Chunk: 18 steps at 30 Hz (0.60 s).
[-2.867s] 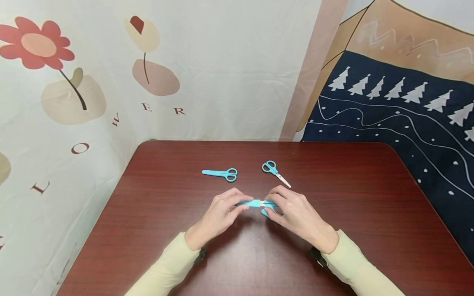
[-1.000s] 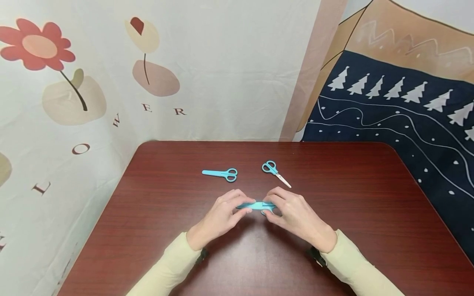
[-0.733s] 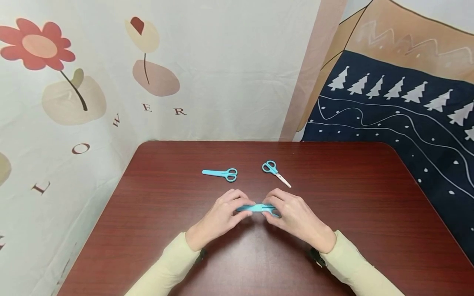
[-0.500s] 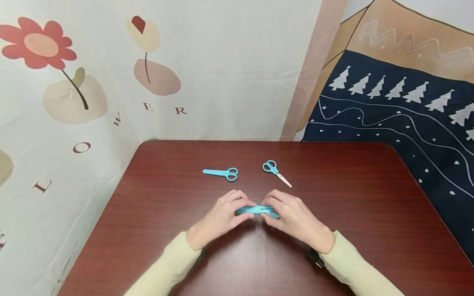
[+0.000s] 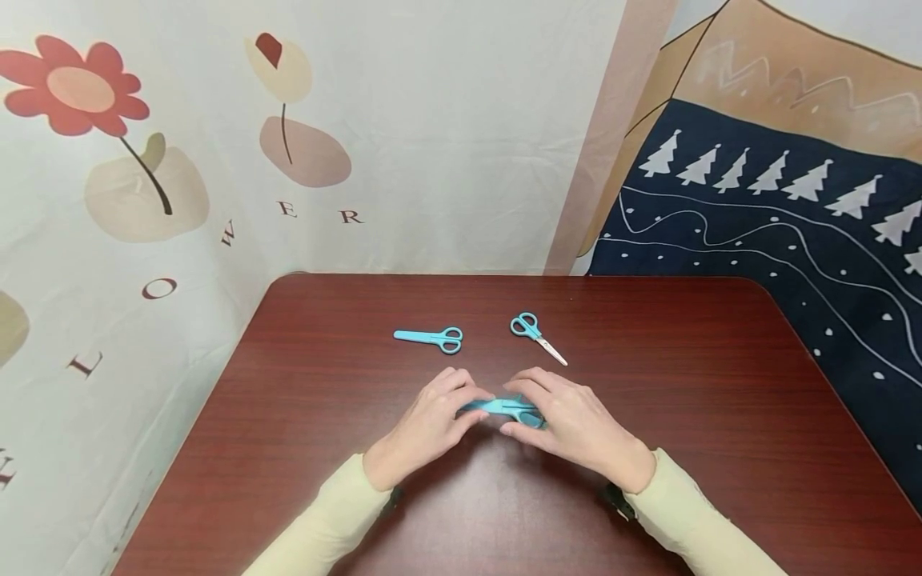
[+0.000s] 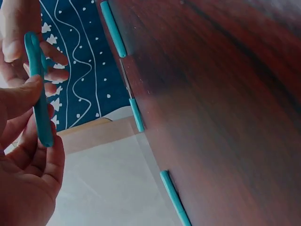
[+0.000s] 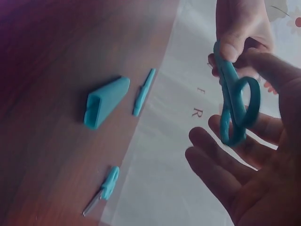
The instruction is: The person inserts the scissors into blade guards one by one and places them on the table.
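Observation:
My left hand (image 5: 425,416) pinches a pair of scissors (image 5: 503,406) by its light blue sheath, above the table. The sheath (image 6: 43,125) reaches up to the handles, and the blades are hidden inside it. Around the blue finger loops (image 7: 253,101), my right hand (image 5: 579,420) lies with its fingers spread and loose. Beyond the hands is a second pair of scissors, sheathed (image 5: 425,338), its loops toward the right. To its right is a third pair with bare metal blades (image 5: 551,350). An empty sheath (image 7: 107,103) shows in the right wrist view, its open end facing the camera.
The dark red wooden table (image 5: 346,464) ends at a far edge before a pale flower-printed cloth (image 5: 446,144). A navy cloth with white trees (image 5: 720,216) hangs at the back right.
Earlier, metal showed between sheath and handles; the scissors have since slid fully into the sheath. My right fingers have loosened from the handles, while my left hand keeps its pinch.

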{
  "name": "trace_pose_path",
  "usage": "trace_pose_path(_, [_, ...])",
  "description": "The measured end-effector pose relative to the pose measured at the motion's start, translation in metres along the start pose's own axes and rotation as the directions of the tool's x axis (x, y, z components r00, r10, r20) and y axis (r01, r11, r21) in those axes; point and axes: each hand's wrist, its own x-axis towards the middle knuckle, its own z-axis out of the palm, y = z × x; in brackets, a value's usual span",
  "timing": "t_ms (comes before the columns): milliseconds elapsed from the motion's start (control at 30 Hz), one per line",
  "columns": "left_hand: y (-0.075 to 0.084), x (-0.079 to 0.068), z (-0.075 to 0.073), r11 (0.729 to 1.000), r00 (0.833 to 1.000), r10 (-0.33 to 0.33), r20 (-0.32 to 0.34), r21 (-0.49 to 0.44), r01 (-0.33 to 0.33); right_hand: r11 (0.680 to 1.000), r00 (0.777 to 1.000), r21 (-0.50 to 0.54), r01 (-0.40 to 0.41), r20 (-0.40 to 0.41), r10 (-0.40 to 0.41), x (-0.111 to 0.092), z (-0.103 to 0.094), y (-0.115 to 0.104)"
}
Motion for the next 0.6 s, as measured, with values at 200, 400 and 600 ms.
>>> trace_pose_path(200, [-0.007,-0.004,-0.006,0.999,0.999,-0.046,-0.012,0.022,0.047,0.994,0.993,0.011,-0.11,0.032,0.109,-0.007,-0.01,0.006])
trace_pose_path(400, [-0.019,-0.013,-0.013,0.995,0.995,-0.098,-0.024,0.024,0.099,0.988,0.986,0.0,-0.156,0.066,0.155,-0.017,-0.017,0.015])
trace_pose_path(600, [-0.029,-0.021,-0.022,0.984,0.985,-0.17,0.004,0.048,0.169,0.978,0.973,-0.042,-0.205,0.103,0.208,-0.027,-0.019,0.025])
